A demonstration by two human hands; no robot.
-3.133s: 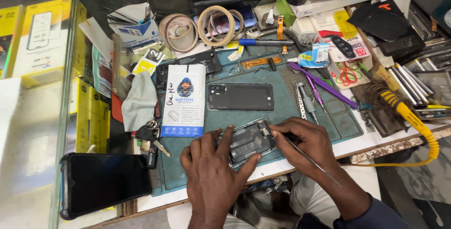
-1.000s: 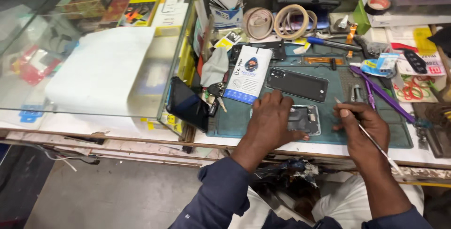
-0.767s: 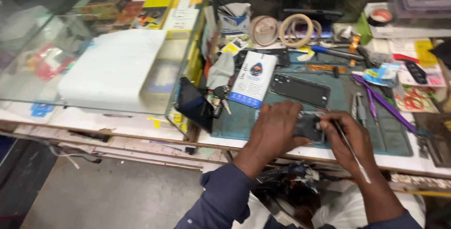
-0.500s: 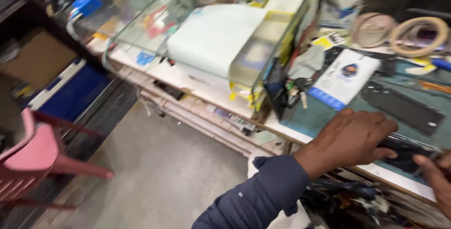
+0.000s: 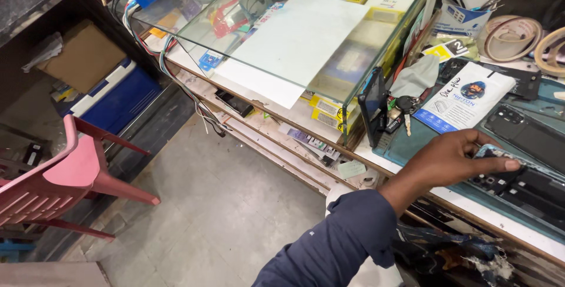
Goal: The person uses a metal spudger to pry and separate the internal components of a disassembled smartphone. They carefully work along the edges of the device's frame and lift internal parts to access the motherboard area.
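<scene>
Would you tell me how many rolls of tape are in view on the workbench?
2: one tape roll lies at the bench's back right, and a second tape roll is cut by the right edge; others may lie out of frame.

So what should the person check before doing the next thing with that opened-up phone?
1. Left hand has hold of the opened phone: ok, its fingers press on the near end.
2. Phone lies flat on the green mat: ok.
3. Right hand ready: cannot tell, it is out of view.
4. Eyes on the work: not ok, the view points mostly at the floor and the pink chair.
5. Keys lie apart from the phone: ok, they are beside the white packet.
</scene>
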